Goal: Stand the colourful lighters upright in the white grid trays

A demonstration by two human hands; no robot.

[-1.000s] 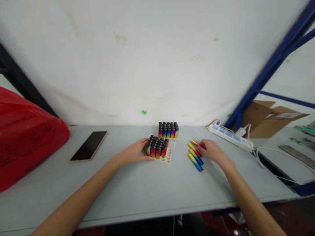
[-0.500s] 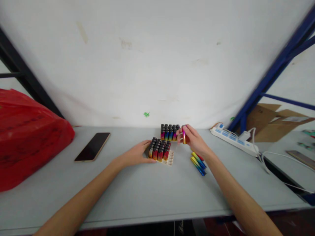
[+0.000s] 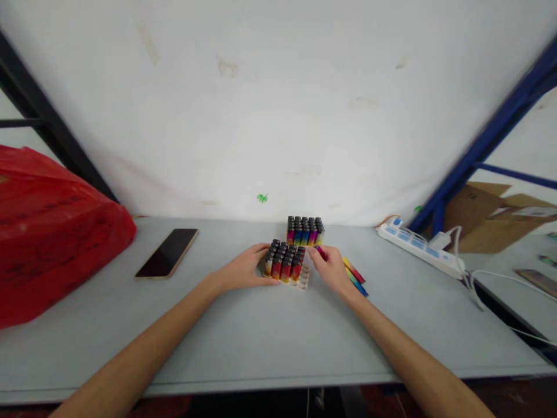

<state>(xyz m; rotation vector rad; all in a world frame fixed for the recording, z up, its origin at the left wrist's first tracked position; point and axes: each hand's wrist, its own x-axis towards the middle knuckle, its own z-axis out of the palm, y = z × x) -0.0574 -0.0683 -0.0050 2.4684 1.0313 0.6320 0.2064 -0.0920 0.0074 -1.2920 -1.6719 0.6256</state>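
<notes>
My left hand [image 3: 244,268] grips the left side of a pale tray [image 3: 301,285], thumb along the front and fingers behind. Upright in its holes stand several lighters [image 3: 285,268] with black tops and red-to-yellow bodies; bare holes show along the right side. Close to that side, my right hand [image 3: 333,269] pinches a purple lighter [image 3: 321,253], mostly hidden by the fingers. Just behind is a second block of lighters [image 3: 305,232] in mixed colours, also upright. A few loose lighters [image 3: 355,281] lie to the right of my right hand.
A phone [image 3: 168,253] lies at the left, near a big red plastic bag [image 3: 56,238]. On the right, a white power strip [image 3: 418,251] trails cables, with a cardboard box [image 3: 474,212] beyond the blue frame [image 3: 470,157]. A white wall [image 3: 278,116] rises behind the table.
My right hand has moved down and left with the lighter, from above the table beside the rear block to the front tray's right side. My left hand stays on the tray.
</notes>
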